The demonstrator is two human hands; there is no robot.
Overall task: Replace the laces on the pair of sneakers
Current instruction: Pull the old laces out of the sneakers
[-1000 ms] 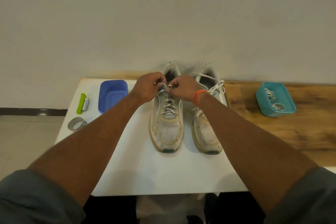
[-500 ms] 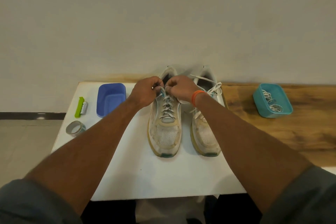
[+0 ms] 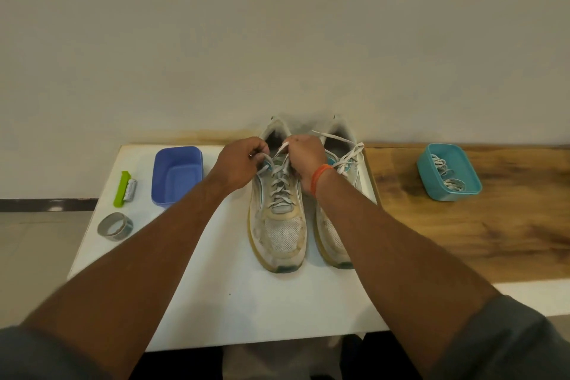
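Two worn white sneakers stand side by side, toes toward the person, grey laces partly loosened.

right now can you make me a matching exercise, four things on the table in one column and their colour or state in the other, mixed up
Things:
1. tub left of the sneakers
2. tub on the wooden top
3. tape roll
4. left sneaker's lace

Colour or state:
A. teal, with coiled laces inside
B. grey, lying flat near the table's left edge
C. blue, nothing seen in it
D. ends pinched by the left hand and right hand

Pairs: 1-C, 2-A, 3-B, 4-D
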